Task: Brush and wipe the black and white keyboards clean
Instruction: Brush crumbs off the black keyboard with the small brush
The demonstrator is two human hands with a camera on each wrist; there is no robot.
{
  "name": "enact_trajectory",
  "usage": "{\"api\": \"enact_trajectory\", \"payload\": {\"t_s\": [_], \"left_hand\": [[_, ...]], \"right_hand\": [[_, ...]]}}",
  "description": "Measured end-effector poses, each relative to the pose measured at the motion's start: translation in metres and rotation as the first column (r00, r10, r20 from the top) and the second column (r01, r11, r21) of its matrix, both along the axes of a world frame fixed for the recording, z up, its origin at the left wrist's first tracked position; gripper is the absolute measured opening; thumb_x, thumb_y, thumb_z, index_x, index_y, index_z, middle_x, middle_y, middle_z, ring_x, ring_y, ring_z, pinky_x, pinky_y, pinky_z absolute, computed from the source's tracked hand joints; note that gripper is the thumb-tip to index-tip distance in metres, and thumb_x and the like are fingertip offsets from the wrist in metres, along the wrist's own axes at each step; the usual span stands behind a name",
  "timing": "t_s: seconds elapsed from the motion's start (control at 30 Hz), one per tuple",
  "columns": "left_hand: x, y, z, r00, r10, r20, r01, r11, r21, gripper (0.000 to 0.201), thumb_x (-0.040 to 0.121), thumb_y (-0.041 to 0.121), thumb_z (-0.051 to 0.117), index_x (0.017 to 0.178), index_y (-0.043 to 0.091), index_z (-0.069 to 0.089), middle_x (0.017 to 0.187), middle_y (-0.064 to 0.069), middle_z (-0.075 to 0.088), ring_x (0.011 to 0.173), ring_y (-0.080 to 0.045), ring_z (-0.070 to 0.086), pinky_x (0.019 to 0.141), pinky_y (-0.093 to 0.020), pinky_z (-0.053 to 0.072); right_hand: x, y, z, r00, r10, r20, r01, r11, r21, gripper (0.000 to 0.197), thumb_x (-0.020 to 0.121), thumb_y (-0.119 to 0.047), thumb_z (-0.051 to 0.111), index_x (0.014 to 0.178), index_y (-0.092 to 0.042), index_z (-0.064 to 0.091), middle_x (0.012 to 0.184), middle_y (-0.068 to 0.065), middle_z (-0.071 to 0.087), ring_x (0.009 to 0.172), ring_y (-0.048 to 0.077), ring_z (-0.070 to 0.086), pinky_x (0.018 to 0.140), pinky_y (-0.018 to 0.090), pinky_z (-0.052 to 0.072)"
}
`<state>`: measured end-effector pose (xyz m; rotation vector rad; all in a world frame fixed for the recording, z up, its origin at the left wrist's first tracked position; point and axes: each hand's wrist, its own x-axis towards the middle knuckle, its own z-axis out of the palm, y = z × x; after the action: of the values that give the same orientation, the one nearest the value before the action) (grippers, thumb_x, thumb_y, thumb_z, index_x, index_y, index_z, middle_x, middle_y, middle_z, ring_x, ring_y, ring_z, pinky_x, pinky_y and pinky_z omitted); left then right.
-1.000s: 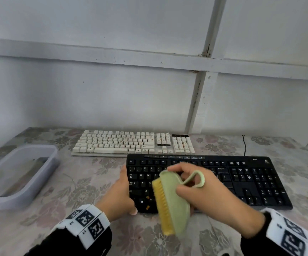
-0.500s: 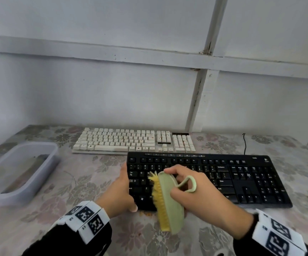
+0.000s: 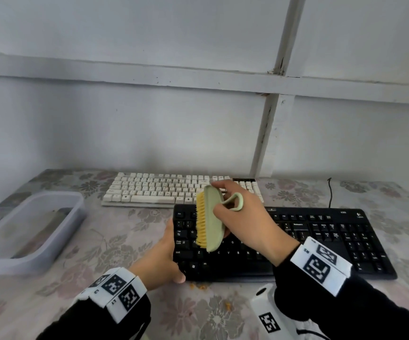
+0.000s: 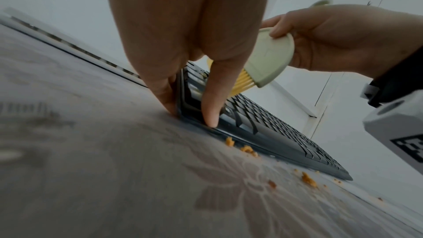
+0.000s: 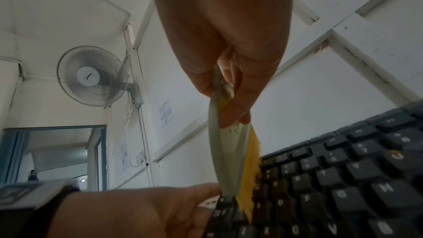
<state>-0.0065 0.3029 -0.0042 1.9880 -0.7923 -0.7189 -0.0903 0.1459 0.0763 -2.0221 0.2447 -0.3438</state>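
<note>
The right hand (image 3: pixel 241 217) grasps a pale green brush (image 3: pixel 213 222) by its back, fingers over the top end near the loop handle. The brush's long axis runs away from the person, and its yellow bristles (image 3: pixel 200 219) face toward the left hand, over the left part of the black keyboard (image 3: pixel 321 241). The left hand (image 3: pixel 160 258) clamps that keyboard's left end, thumb (image 4: pixel 211 97) on the near corner and fingers (image 4: pixel 164 86) pressed along the side edge.

The black keyboard lies on the counter (image 3: pixel 100 244) with its long axis side to side, reaching well past the right hand. The white keyboard (image 3: pixel 154 190) lies parallel just beyond both hands, partly hidden behind the right hand and brush.

The left wrist view alone shows orange crumbs (image 4: pixel 308 178) scattered on the flowered cloth along the keyboard's near edge; the head view shows only a few. The right wrist view shows the bristle tips touching the keys, and a wall fan (image 5: pixel 91 76).

Left of the left hand sits a translucent tub (image 3: pixel 58 236).
</note>
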Motion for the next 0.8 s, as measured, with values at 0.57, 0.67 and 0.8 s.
{"api": "enact_trajectory", "payload": {"t_s": [0.57,0.67,0.8], "left_hand": [[0.008,0.002,-0.008,0.997,-0.002,-0.071,0.003,1.0,0.005,0.116,0.062,-0.012,0.054,0.14,0.048,-0.008,0.106,-0.013,0.057,0.084,-0.017,0.056,0.073,-0.029,0.05],[0.009,0.002,-0.01,0.997,-0.011,-0.081,0.011,1.0,0.005,0.114,0.064,-0.012,0.054,0.14,0.048,-0.008,0.099,-0.003,0.056,0.08,-0.015,0.056,0.068,-0.026,0.049],[0.011,0.002,-0.014,0.994,0.012,-0.11,-0.01,1.0,0.015,0.116,0.063,-0.007,0.056,0.142,0.047,-0.01,0.094,0.0,0.057,0.082,-0.017,0.058,0.067,-0.027,0.049]], "right_hand": [[-0.008,-0.007,0.014,0.999,-0.013,-0.034,0.016,0.995,0.102,0.036,0.087,-0.001,0.051,0.117,-0.019,0.057,0.098,0.012,0.064,0.068,0.022,0.07,0.054,0.032,0.058],[0.002,-0.003,0.011,0.999,-0.015,-0.038,0.017,0.999,0.04,0.035,0.088,-0.003,0.05,0.118,-0.02,0.055,0.098,0.012,0.065,0.073,0.025,0.07,0.055,0.033,0.059],[-0.015,0.007,-0.007,0.994,0.039,-0.107,-0.04,0.999,-0.005,0.035,0.088,-0.004,0.052,0.116,-0.024,0.054,0.092,0.008,0.064,0.076,0.031,0.068,0.056,0.037,0.06]]}}
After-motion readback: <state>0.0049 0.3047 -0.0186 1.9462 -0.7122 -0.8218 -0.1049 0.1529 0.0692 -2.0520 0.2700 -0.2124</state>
